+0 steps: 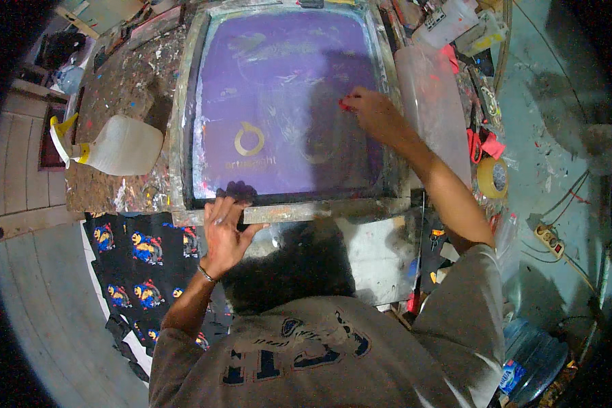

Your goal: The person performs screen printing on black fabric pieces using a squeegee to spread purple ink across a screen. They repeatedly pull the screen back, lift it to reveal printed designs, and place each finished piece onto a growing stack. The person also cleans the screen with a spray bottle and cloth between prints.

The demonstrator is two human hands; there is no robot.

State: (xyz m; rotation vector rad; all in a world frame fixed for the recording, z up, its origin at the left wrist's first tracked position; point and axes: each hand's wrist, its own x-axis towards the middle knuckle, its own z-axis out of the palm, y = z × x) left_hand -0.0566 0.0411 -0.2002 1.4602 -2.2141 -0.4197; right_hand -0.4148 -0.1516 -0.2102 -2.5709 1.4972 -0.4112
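Observation:
A framed printing screen [183, 136] with a purple mesh lies flat on a paint-spattered table. A pale ring-shaped mark [249, 139] shows on the mesh at lower left. My left hand [223, 230] presses on the near edge of the frame with fingers spread. My right hand [372, 112] rests on the right part of the mesh, pinching a small red object [345, 105] against it.
A white spray bottle [119, 145] with a yellow nozzle lies left of the frame. A frosted plastic sheet [434, 109], red scraps and a tape roll [492, 178] lie to the right. Black fabric [143, 262] with coloured prints hangs below the table's left. A power strip [549, 240] sits on the floor.

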